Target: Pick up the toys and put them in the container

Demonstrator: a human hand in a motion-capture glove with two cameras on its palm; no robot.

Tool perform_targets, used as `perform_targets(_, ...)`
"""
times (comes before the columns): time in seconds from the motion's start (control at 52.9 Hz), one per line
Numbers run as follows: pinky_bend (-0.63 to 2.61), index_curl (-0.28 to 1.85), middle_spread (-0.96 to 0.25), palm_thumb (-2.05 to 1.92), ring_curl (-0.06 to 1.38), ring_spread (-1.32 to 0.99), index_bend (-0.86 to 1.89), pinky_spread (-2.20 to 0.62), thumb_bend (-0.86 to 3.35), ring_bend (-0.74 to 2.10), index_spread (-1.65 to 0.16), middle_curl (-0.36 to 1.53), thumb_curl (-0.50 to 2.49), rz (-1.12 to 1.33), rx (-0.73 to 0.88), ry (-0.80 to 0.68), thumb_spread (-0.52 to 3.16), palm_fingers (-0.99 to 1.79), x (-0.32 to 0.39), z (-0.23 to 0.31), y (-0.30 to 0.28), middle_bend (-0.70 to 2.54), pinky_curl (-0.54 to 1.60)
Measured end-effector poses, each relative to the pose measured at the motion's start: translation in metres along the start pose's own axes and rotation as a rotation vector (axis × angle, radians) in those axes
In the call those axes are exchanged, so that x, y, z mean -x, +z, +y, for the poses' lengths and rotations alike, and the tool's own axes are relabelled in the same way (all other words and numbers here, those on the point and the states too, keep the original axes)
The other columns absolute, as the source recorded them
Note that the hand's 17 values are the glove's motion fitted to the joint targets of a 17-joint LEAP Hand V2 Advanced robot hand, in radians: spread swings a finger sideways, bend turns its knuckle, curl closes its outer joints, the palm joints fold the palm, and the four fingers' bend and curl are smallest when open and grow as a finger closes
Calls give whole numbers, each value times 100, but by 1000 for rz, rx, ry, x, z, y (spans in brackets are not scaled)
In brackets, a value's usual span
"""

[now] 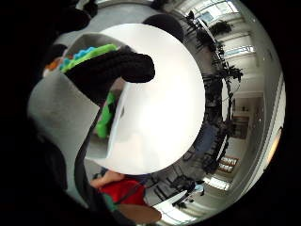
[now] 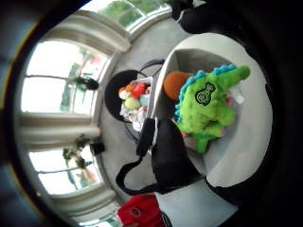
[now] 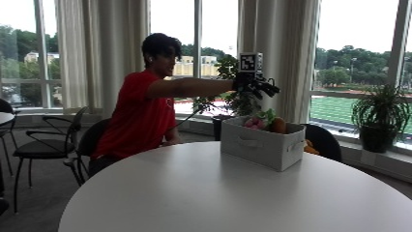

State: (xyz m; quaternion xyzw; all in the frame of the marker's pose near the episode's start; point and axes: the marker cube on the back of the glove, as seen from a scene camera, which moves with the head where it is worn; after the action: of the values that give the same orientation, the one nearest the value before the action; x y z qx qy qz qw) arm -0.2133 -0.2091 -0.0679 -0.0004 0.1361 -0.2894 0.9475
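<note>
One grey container (image 3: 262, 143) on the tabletop (image 3: 193, 193) holds a green dinosaur toy (image 2: 208, 104) with an unreadable black emblem; the gloved right hand (image 3: 256, 85) hovers above, fingers (image 3: 269, 89) spread, empty.

Person (image 3: 138, 121) wears a red short-sleeved shirt. Right hand (image 3: 256, 86) in a black knit glove; black straps show at the palm.

Round white table (image 3: 212, 193) fills the foreground. Black metal-framed chair (image 3: 48, 145) stands to one side on the grey floor, another dark chair (image 3: 325, 140) at the table's far edge. Potted green plant in a dark pot (image 3: 380, 121) sits on the windowsill. Pale floor-length curtains (image 3: 280, 53) hang between the windows.
</note>
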Motion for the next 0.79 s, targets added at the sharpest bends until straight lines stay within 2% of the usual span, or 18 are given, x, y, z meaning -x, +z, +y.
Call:
perform_targets(0.038, 131, 73, -17, -3, 40, -26, 11, -11, -4, 84, -49, 38, 81, -15, 1, 74, 108, 5, 10, -1, -1, 26, 44)
perform_targets(0.095, 130, 70, -16, -4, 38, -23, 13, -7, -4, 82, -49, 38, 76, -91, 10, 350, 112, 4, 44, -10, -7, 27, 43)
perform_targets(0.132, 129, 68, -16, -3, 38, -22, 15, -5, -3, 81, -49, 38, 73, -109, 9, 413, 114, 4, 53, -12, -8, 27, 42)
perform_targets(0.227, 127, 64, -15, -3, 36, -20, 16, -1, -3, 79, -49, 38, 66, -114, 2, 413, 119, 4, 54, -11, -7, 27, 40)
perform_targets(0.321, 126, 61, -15, -3, 35, -18, 16, 2, -3, 78, -48, 38, 60, -119, -42, 314, 121, 4, 34, 20, 11, 26, 39)
perform_targets(0.397, 124, 58, -14, -3, 35, -17, 15, 4, -4, 77, -47, 39, 56, -136, -49, 456, 122, -1, 12, 37, 30, 26, 38)
perform_targets(0.473, 121, 55, -14, -6, 34, -15, 15, 5, -6, 75, -45, 39, 52, -112, -48, 321, 121, -5, -1, 60, 46, 26, 36)
perform_targets(0.567, 117, 52, -13, -7, 32, -12, 15, 7, -6, 68, -44, 38, 47, -86, 6, 519, 119, -10, -25, 76, 62, 24, 34)
perform_targets(0.681, 110, 49, -13, -7, 30, -11, 16, 9, -6, 63, -43, 38, 43, -65, 55, 565, 118, -9, -58, 112, 87, 22, 32)
perform_targets(0.794, 106, 46, -13, -6, 29, -10, 16, 9, -6, 60, -43, 38, 39, -74, 81, 621, 117, -7, -57, 140, 106, 19, 31)
